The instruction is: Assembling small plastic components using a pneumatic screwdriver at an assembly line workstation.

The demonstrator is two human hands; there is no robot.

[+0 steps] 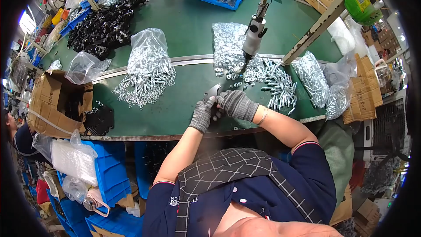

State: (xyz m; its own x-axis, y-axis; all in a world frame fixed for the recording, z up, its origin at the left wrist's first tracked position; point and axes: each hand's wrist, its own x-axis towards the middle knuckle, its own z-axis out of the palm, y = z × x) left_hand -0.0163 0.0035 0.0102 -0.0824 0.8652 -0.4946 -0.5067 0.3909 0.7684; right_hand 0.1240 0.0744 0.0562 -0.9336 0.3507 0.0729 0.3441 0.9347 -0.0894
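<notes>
Both my hands wear grey striped gloves and meet over the green table near its front edge. My left hand (203,115) is closed around a flat metal part (213,90) with rounded ends and holes. The fingers of my right hand (238,104) are bent in at the part's right side; whether they pinch a small piece there is hidden. A grey and black pneumatic screwdriver (254,37) hangs just beyond them, its tip over loose washers (232,72). Right of it lies a heap of metal bolts (280,85).
On the left, a spilled bag of bolts and nuts (149,74) lies near an open cardboard box (52,101). Behind is a pile of black parts (105,24). A blue crate (237,0) stands at the back, a chipped post (315,28) rises at right, and bolt bags (312,79) lie beside it.
</notes>
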